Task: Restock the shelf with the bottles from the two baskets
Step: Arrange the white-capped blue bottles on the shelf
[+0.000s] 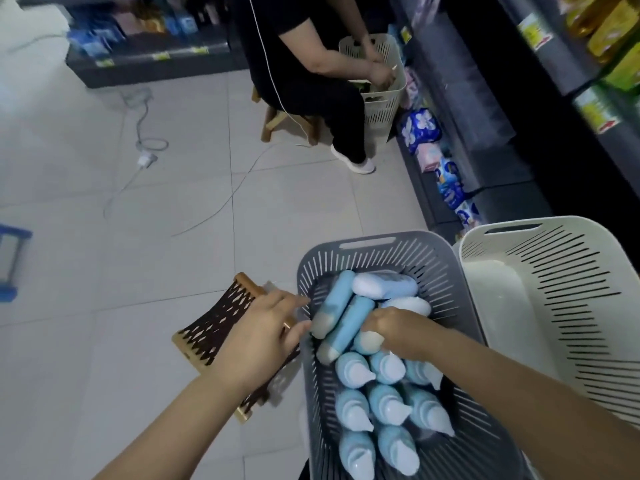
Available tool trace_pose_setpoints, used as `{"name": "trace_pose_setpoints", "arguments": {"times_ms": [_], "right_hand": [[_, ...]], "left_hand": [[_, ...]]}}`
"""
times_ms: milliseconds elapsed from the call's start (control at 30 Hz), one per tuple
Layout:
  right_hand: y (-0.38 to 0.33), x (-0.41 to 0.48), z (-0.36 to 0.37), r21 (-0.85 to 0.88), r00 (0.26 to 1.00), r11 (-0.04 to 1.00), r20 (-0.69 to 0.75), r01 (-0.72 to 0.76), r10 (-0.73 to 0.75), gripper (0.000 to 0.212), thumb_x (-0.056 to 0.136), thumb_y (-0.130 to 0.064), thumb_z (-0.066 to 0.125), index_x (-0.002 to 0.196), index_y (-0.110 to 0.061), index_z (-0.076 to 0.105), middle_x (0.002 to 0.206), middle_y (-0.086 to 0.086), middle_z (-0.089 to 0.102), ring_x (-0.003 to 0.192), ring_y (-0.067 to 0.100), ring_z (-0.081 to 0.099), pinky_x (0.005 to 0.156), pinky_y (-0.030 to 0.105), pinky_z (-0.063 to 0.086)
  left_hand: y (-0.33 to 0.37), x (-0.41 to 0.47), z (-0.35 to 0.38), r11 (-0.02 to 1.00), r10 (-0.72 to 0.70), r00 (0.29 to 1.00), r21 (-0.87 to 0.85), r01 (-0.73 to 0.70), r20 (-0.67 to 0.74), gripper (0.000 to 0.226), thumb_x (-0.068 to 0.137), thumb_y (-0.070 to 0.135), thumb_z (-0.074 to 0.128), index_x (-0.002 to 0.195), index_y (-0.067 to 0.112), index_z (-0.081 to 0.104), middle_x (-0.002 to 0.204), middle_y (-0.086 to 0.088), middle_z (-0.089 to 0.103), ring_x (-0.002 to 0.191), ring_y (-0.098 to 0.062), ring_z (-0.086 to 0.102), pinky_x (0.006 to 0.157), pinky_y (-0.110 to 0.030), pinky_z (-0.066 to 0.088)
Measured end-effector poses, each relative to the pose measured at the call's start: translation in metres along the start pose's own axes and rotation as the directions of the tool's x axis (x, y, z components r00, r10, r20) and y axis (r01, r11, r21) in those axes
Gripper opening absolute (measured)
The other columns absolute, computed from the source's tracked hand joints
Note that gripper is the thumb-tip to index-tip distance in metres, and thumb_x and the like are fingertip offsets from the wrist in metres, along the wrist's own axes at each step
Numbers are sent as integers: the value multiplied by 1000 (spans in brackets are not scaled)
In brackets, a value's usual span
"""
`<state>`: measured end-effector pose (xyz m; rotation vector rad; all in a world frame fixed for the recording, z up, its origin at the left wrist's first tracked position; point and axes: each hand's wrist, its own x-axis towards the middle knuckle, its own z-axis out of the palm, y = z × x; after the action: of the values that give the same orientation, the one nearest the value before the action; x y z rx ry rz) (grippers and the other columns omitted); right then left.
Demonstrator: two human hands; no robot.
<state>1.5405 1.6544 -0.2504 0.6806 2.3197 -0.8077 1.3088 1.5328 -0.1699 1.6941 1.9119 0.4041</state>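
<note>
A grey slatted basket (377, 251) stands on the floor in front of me, holding several light-blue bottles (388, 403); some stand upright and others lie across the top. My right hand (394, 329) is inside the basket, its fingers curled round a blue bottle (367, 342) with a pale cap. My left hand (263, 336) reaches over the basket's left rim with fingers fairly straight, the thumb touching the cap end of a long blue bottle (334, 299). A white slatted basket (568, 306) stands just to the right. The shelf (485, 109) runs along the right side.
A small wooden stool (211, 327) sits under my left forearm. Farther along the aisle, another person (311, 64) sits on a stool with both hands in a white basket (381, 109). Packets line the lowest shelf. A cable and plug (145, 159) lie on the tiled floor.
</note>
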Motion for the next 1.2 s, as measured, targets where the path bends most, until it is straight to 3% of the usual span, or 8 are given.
{"name": "trace_pose_setpoints", "arguments": {"times_ms": [233, 400, 600, 733, 867, 967, 1100, 1200], "right_hand": [[4, 2, 5, -86, 998, 995, -26, 55, -58, 44, 95, -24, 49, 137, -13, 39, 128, 10, 48, 114, 30, 48, 97, 38, 37], [8, -3, 10, -198, 984, 975, -118, 105, -130, 37, 98, -30, 42, 128, -9, 42, 117, 11, 51, 103, 28, 52, 85, 34, 37], [2, -19, -3, -231, 989, 971, -116, 60, -89, 36, 100, -34, 38, 123, -7, 44, 120, 12, 52, 107, 30, 54, 88, 41, 42], [4, -47, -33, -96, 964, 995, -262, 16, -41, 45, 97, -45, 41, 129, -14, 45, 128, 6, 54, 113, 27, 55, 92, 38, 43], [-3, -83, -85, 197, 879, 974, -477, 111, -3, 40, 92, -46, 51, 123, -22, 55, 118, 0, 63, 108, 21, 58, 88, 30, 41], [-15, -102, -121, 383, 810, 883, -586, 271, 5, 38, 84, -47, 51, 107, -20, 64, 94, -4, 69, 85, 11, 60, 78, 26, 43], [-22, -96, -138, 623, 819, 687, -569, 374, 70, 27, 89, -46, 55, 98, -23, 66, 75, -9, 63, 65, 0, 56, 65, 18, 47], [-25, -74, -130, 748, 860, 572, -492, 338, 136, 43, 82, -60, 47, 110, -30, 62, 93, -11, 65, 78, 4, 62, 76, 24, 52]], "left_hand": [[5, -13, 17, 994, -100, 992, -52, 97, -76, 28, 92, 23, 58, 119, 25, 62, 112, 9, 60, 107, -11, 54, 91, -28, 46], [12, -21, 28, 989, -116, 983, -105, 102, -140, 27, 91, 14, 58, 116, 25, 63, 109, 14, 59, 103, -8, 55, 90, -30, 48], [30, -24, 34, 992, -92, 983, -106, 75, -157, 26, 90, 16, 57, 115, 23, 64, 110, 12, 60, 103, -9, 54, 92, -25, 44], [54, -15, 30, 986, -63, 994, -162, 48, -86, 44, 88, 48, 41, 122, 25, 58, 114, 14, 56, 108, 0, 49, 97, -11, 34], [79, 2, 25, 963, -43, 999, -266, 36, -19, 57, 82, 52, 61, 133, 33, 45, 125, 19, 49, 116, 7, 43, 101, -15, 35], [91, 11, 15, 889, -97, 995, -450, 84, -7, 63, 73, 43, 76, 126, 46, 40, 113, 29, 55, 107, 4, 53, 89, -20, 48], [98, 10, -1, 815, -231, 965, -566, 123, -122, 49, 68, 29, 83, 103, 39, 49, 94, 12, 62, 84, 3, 61, 64, -17, 53], [82, 0, -10, 804, -326, 921, -575, 153, -212, 48, 68, 30, 83, 99, 40, 48, 95, 11, 61, 81, 5, 60, 59, -15, 50]]}}
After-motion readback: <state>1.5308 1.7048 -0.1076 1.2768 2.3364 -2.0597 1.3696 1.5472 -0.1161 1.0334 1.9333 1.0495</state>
